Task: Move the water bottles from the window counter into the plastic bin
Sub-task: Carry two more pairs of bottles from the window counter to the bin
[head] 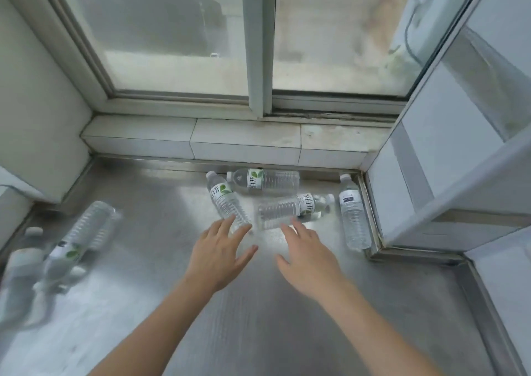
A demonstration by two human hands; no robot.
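Note:
Several clear water bottles lie on the steel window counter (172, 260). One bottle (227, 200) lies slanted just beyond my left hand (219, 253), whose straight fingertips reach its base. Another bottle (290, 209) lies crosswise in front of my right hand (307, 257), which is spread open just short of it. A third bottle (264, 179) lies along the tiled sill. One with a dark label (352, 213) lies by the right wall. At the left, blurred bottles (77, 243) lie together. No bin is in view.
A tiled sill (244, 142) and a sliding window (258, 45) bound the counter at the back. A white cabinet (448, 160) juts in at the right and a white wall (37, 117) closes the left.

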